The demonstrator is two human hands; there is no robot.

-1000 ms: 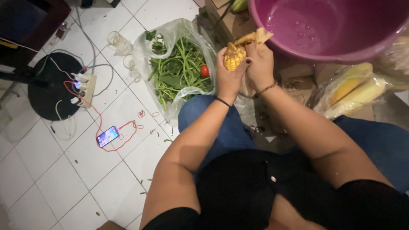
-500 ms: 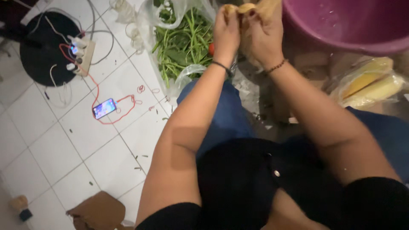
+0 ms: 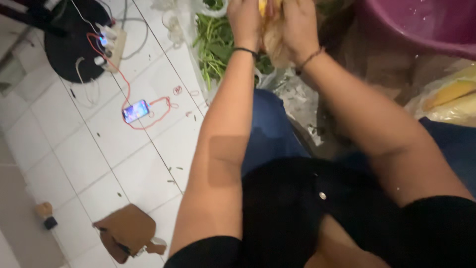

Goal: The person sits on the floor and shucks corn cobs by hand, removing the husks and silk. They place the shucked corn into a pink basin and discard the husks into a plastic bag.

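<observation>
Both my hands are at the top edge of the head view, close together around a yellow ear of corn [image 3: 263, 7] with pale husk hanging below it. My left hand [image 3: 244, 20] grips it from the left, a thin black band on the wrist. My right hand [image 3: 296, 27] grips it from the right, with a beaded bracelet on the wrist. Most of the corn is cut off by the frame edge. Under the hands lies a clear plastic bag of green leafy stalks [image 3: 214, 52].
A purple basin [image 3: 421, 25] stands at the top right, with bagged yellow corn [image 3: 453, 97] beside it. On the white tiled floor lie a lit phone [image 3: 135, 110] on a red cable, a power strip [image 3: 110, 42], and a brown cardboard scrap [image 3: 124, 233].
The view has tilted down and toward my body, so my hands and the corn have slid to the top edge. The cardboard scrap has come into sight at the lower left.
</observation>
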